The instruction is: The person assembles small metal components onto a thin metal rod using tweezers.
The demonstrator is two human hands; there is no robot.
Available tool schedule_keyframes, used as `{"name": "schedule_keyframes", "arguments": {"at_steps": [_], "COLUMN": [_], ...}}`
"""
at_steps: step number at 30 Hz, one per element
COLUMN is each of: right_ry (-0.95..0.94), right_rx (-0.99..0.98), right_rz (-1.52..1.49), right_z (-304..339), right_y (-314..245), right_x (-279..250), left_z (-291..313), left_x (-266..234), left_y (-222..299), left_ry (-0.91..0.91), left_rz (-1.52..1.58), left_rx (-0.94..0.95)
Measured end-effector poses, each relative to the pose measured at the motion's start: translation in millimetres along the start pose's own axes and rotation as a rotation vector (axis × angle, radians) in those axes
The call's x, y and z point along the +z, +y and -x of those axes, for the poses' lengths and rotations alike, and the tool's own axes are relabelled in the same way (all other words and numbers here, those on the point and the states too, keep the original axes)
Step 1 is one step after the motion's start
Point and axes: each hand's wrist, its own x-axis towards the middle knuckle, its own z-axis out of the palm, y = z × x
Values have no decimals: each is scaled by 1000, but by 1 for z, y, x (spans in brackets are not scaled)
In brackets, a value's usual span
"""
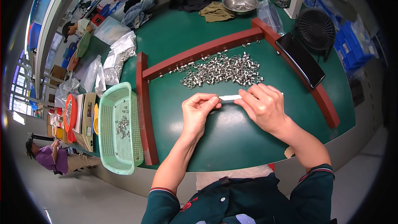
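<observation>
My right hand [264, 105] is closed round a slim white rod [230, 97], whose far end peeks out past the knuckles. At the rod's left tip, the thumb and forefinger of my left hand [200, 110] are pinched together. Whatever sits in that pinch is too small and too covered to make out. Just beyond both hands lies a loose heap of small metal rings [224, 69], spread over the green tabletop [224, 141]. Both forearms reach in over the table's near edge.
A dark red frame [203, 54] borders the heap on three sides. To the left stand a pale green basket [136, 141] with some metal pieces, and a scale [86, 120]. A phone [302, 60] leans on the right bar beside a black fan [316, 29]. A metal bowl [239, 2] stands behind.
</observation>
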Motion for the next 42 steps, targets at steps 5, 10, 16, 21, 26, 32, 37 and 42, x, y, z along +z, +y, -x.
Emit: {"name": "schedule_keyframes", "arguments": {"at_steps": [5,10,16,21,26,32,37,42], "right_ry": [-64,16,-141,8,-5,-27,-53,-63], "right_rx": [70,58,179,174,160,149,133,135], "right_rz": [-108,-75,-235,-209,-163,-141,-134,-131], "right_z": [4,0,0,-4,-2,-2,-2,-2], "right_y": [3,-1,7,6,5,4,4,3], "right_x": [1,2,-5,-4,-3,-1,-2,-2], "left_z": [4,5,1,-4,-5,-4,-4,-3], "left_x": [4,5,0,-8,-8,-9,-9,-6], "left_y": [-2,0,-3,-1,-1,0,-1,2], "left_ry": [12,7,-34,-63,-67,-77,-76,-72], "left_rz": [-275,-234,-226,178,271,282,271,197], "left_rx": [247,218,190,-181,-253,-265,-242,-198]}}
